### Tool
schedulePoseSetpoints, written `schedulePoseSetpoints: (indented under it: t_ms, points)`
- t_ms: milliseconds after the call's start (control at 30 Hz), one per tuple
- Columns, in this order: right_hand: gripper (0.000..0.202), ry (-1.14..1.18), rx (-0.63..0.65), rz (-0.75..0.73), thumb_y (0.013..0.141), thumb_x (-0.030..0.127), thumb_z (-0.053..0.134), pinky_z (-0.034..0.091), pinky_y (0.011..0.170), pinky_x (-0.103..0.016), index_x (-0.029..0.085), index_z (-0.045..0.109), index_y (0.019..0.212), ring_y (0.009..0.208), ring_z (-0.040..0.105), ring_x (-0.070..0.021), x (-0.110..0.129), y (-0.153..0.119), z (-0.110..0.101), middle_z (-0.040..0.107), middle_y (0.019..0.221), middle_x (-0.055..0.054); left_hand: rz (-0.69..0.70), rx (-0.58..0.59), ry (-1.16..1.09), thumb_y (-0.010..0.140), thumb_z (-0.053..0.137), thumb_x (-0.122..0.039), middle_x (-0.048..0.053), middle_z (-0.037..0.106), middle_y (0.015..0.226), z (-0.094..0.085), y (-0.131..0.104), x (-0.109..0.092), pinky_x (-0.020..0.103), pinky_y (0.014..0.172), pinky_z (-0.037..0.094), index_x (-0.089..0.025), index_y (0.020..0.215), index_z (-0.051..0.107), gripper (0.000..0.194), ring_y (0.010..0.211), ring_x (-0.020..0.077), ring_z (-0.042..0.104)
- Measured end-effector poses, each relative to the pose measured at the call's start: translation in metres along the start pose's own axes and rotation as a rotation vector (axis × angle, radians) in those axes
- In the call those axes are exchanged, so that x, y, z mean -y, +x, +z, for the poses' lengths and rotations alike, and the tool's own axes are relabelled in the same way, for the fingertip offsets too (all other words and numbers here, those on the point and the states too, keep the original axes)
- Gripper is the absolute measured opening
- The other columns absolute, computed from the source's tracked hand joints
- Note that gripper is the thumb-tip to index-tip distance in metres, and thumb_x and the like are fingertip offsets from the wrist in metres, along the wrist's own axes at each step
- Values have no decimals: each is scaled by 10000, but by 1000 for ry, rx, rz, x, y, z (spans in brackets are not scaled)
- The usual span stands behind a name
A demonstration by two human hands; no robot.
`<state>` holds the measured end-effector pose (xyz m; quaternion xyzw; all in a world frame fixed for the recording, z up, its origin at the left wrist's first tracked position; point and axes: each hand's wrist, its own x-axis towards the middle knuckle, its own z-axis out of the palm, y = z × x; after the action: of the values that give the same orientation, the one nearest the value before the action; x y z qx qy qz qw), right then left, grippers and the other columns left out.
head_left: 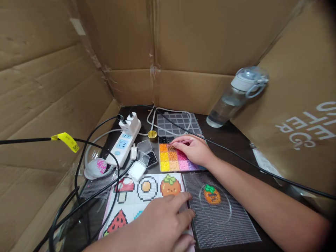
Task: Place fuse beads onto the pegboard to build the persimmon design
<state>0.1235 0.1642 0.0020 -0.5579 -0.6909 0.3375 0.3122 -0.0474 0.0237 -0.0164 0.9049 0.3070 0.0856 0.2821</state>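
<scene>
My right hand (195,150) pinches thin pink tweezers (182,142), their tips over the dark and brown cells of a compartment box (170,171) of coloured beads. Spread and palm down, my left hand (165,225) rests on a sheet of pixel patterns (132,206), covering part of it. A mushroom, an egg, an orange fruit and a watermelon slice are visible on the sheet. Right of it lies a clear pegboard (223,236) bearing an orange bead figure (212,196) with a green top and dark beads in its middle. Whether the tweezers grip a bead is too small to tell.
A white power strip (121,145) with plugs, small boxes of white (137,170) and black beads (151,159), and a dish of pink beads (101,166) stand left. Black cables (78,189) cross the area. A water bottle (228,101) leans against the cardboard wall (294,87).
</scene>
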Motion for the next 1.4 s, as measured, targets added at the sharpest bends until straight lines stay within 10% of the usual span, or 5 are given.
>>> schedulePoseSetpoints:
  t_ms: [1400]
  points:
    - [68,65,27,-11,783,293,717,584,791,-338,246,763,764,827,742,-205,-3,-1,3,780,843,-18,-28,-19,-39,860,655,-329,70,480,1434,-3,-3,-4,427,895,566,-224,1213,590,374,1084,283,635]
